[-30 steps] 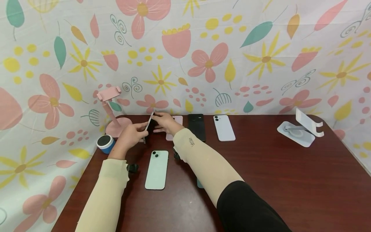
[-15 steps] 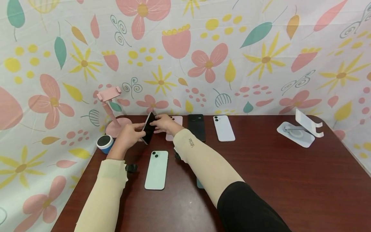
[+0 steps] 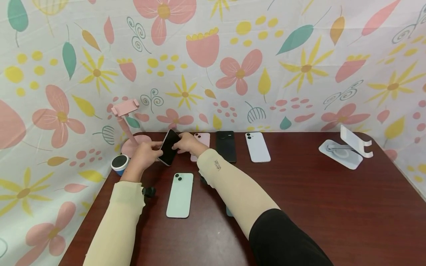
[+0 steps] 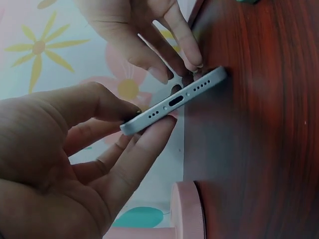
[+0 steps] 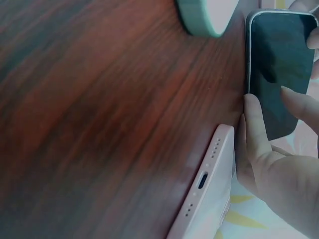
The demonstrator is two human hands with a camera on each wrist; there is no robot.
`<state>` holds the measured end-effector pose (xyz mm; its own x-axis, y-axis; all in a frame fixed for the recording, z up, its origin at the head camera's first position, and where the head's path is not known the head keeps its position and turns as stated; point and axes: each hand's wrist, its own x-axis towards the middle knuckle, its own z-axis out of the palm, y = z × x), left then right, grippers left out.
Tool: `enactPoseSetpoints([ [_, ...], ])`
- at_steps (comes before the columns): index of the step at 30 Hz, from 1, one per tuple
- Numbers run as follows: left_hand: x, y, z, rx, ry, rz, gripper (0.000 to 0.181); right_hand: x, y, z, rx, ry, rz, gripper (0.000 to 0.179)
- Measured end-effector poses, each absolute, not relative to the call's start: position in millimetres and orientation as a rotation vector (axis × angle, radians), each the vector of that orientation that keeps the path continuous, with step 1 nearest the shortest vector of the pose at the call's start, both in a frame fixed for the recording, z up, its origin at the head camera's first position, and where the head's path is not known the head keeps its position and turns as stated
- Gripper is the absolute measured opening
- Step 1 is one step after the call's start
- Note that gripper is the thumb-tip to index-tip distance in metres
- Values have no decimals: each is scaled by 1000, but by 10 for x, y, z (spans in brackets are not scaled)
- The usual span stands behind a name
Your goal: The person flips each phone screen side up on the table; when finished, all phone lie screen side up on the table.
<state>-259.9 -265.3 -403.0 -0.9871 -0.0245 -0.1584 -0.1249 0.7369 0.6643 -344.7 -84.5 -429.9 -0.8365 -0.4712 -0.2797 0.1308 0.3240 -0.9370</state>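
Observation:
Both hands hold one smartphone [image 3: 169, 147], tilted, with its dark screen turned up toward the head camera. At its left long edge my left hand [image 3: 144, 157] pinches it; the left wrist view shows thumb and fingers on opposite faces, near the end with the charging port. My right hand [image 3: 189, 144] grips the opposite side, its thumb over the screen [image 5: 279, 64] in the right wrist view. Just right of it lies a pink phone [image 3: 204, 138], partly covered by the right hand. A pale green phone [image 3: 179, 195] lies back up in front of the hands.
A pink phone stand [image 3: 126, 127] and a blue-and-white round container [image 3: 119, 161] stand at left. Along the back lie a black phone [image 3: 225, 147] and a white phone [image 3: 258, 147]. A white folding stand [image 3: 346, 147] is far right. The right forearm mostly hides another phone [image 3: 229, 211].
The phone has turned from nearly edge-on to showing its dark screen to the head camera. My left hand has shifted slightly left and down.

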Motion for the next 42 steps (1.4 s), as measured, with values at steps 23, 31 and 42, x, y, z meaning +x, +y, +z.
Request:
enactPoseSetpoints([
  [23,-2702,-2681,-4218,-169,2812,892,50,-3433,-800,-4222,-280,2132,-1402,80],
  [31,-2738,-2706,-4265,-179,2811,837,50,-3377,-808,-4209,-271,2103,-1421,82],
  [42,-2778,-2697,-4312,-196,2815,814,51,-3353,-854,-4225,-317,2150,-1362,82],
])
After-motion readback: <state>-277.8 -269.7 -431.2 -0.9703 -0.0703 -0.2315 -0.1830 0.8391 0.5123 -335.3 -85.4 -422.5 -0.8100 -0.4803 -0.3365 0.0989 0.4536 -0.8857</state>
